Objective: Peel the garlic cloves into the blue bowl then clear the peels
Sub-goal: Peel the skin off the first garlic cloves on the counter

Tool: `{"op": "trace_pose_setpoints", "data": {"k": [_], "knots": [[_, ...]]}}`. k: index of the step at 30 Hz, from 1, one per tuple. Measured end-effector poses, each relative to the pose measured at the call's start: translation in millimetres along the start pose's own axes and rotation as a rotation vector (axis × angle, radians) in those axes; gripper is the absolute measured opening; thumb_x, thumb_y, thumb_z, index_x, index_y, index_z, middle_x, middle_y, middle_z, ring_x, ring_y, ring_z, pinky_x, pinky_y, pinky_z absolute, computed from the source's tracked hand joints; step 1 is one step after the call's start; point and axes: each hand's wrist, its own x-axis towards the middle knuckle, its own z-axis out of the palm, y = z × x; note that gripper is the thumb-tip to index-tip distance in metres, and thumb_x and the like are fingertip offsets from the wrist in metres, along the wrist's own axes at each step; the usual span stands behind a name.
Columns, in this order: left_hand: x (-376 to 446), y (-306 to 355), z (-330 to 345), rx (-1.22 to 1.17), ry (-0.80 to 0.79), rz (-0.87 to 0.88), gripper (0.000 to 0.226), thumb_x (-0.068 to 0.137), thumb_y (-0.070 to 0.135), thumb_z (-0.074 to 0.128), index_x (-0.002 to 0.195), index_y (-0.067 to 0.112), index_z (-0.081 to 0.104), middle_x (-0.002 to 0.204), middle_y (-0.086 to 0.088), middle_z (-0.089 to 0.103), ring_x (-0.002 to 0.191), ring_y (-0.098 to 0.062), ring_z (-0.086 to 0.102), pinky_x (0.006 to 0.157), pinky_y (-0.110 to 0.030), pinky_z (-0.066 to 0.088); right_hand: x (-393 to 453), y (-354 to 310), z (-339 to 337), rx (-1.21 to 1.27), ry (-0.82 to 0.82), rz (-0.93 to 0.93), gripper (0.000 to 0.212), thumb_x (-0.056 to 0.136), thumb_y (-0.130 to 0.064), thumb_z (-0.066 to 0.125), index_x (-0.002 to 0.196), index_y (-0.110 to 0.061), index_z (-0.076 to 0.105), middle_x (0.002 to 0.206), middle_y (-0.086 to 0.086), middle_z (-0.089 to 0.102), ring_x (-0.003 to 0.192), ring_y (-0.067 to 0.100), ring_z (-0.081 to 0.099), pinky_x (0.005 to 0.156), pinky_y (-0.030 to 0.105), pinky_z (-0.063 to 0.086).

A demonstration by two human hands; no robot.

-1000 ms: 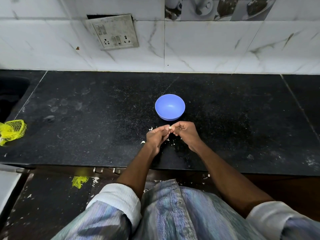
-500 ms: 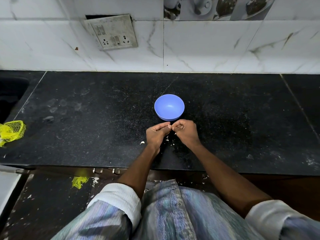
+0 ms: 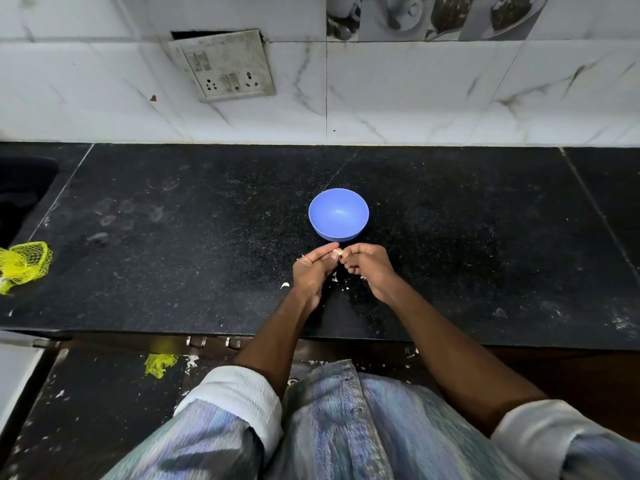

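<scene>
A small pale garlic clove [image 3: 337, 252] is pinched between the fingertips of both hands, just in front of the blue bowl [image 3: 338, 214]. My left hand [image 3: 311, 268] grips the clove from the left with thumb and forefinger. My right hand [image 3: 367, 268] pinches at it from the right, its other fingers curled. The bowl stands upright on the black counter and looks empty inside. White peel scraps [image 3: 284, 285] lie on the counter around and under my hands.
A yellow mesh bag [image 3: 26, 263] lies at the counter's left edge, near a dark sink [image 3: 20, 195]. A switchboard [image 3: 221, 64] hangs on the tiled wall. A yellow mesh scrap [image 3: 159, 364] and white bits lie on the floor below the counter's front edge.
Both hands stay together at the clove with small finger shifts; the clove now shows a little more between the fingertips. The bowl has not moved.
</scene>
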Motion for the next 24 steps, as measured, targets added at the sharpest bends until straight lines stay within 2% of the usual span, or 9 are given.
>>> {"op": "trace_pose_setpoints", "data": {"k": [4, 8, 12, 14, 16, 20, 24], "knots": [[2.4, -4.0, -3.2, 0.013, -0.001, -0.020, 0.027, 0.098, -0.006, 0.063, 0.110, 0.013, 0.078, 0.096, -0.007, 0.079, 0.087, -0.014, 0.071, 0.089, -0.024, 0.060, 2.2, 4.4, -2.4, -0.052, 0.025, 0.029, 0.014, 0.095, 0.000, 0.060, 0.097, -0.004, 0.073, 0.081, 0.009, 0.073, 0.069, 0.013, 0.062, 0.063, 0.025, 0.051], [4.0, -5.2, -3.9, 0.037, -0.006, -0.024, 0.029, 0.099, -0.006, 0.061, 0.110, 0.014, 0.078, 0.091, -0.003, 0.075, 0.082, -0.009, 0.066, 0.087, -0.020, 0.057, 3.1, 7.7, -6.5, -0.232, 0.152, -0.025, 0.020, 0.089, -0.002, 0.056, 0.090, -0.010, 0.074, 0.077, 0.009, 0.076, 0.067, 0.015, 0.066, 0.061, 0.026, 0.054], [4.3, -6.8, -2.6, 0.085, -0.016, -0.001, 0.030, 0.102, -0.006, 0.057, 0.111, 0.013, 0.078, 0.090, -0.002, 0.073, 0.082, -0.007, 0.065, 0.082, -0.017, 0.057, 8.5, 14.9, -11.1, -0.472, 0.287, -0.110, 0.012, 0.083, -0.020, 0.078, 0.071, -0.020, 0.076, 0.064, -0.003, 0.073, 0.065, 0.015, 0.071, 0.069, 0.032, 0.060], [4.7, -8.0, -1.3, 0.117, 0.003, 0.012, 0.028, 0.102, -0.004, 0.058, 0.109, 0.014, 0.079, 0.089, -0.003, 0.075, 0.083, -0.007, 0.068, 0.079, -0.017, 0.057, 8.8, 15.6, -12.0, -0.523, 0.307, -0.141, 0.011, 0.076, -0.012, 0.082, 0.073, -0.020, 0.076, 0.067, -0.006, 0.073, 0.069, 0.012, 0.071, 0.074, 0.032, 0.061], [4.5, -9.1, -0.1, 0.165, 0.016, 0.046, 0.025, 0.101, -0.004, 0.061, 0.109, 0.012, 0.079, 0.088, -0.006, 0.076, 0.082, -0.009, 0.069, 0.077, -0.017, 0.057, 8.9, 13.8, -11.1, -0.514, 0.280, -0.184, 0.020, 0.074, 0.001, 0.079, 0.082, -0.017, 0.076, 0.073, -0.005, 0.074, 0.072, 0.011, 0.072, 0.076, 0.032, 0.061], [2.8, -11.4, -0.7, 0.275, 0.035, 0.150, 0.022, 0.095, -0.007, 0.068, 0.114, 0.001, 0.076, 0.089, -0.012, 0.078, 0.078, -0.012, 0.072, 0.074, -0.021, 0.059, 4.7, 7.9, -6.4, -0.267, 0.137, -0.114, 0.017, 0.087, 0.002, 0.065, 0.089, -0.009, 0.077, 0.076, 0.009, 0.077, 0.069, 0.016, 0.072, 0.069, 0.030, 0.061], [4.5, -10.5, -1.9, 0.343, 0.098, 0.232, 0.018, 0.088, -0.003, 0.078, 0.103, 0.008, 0.079, 0.085, -0.011, 0.080, 0.078, -0.017, 0.075, 0.080, -0.031, 0.062, 3.2, 9.3, -5.8, -0.050, 0.019, -0.049, 0.014, 0.087, 0.006, 0.069, 0.097, -0.001, 0.077, 0.089, 0.016, 0.078, 0.085, 0.026, 0.076, 0.080, 0.032, 0.063]]}}
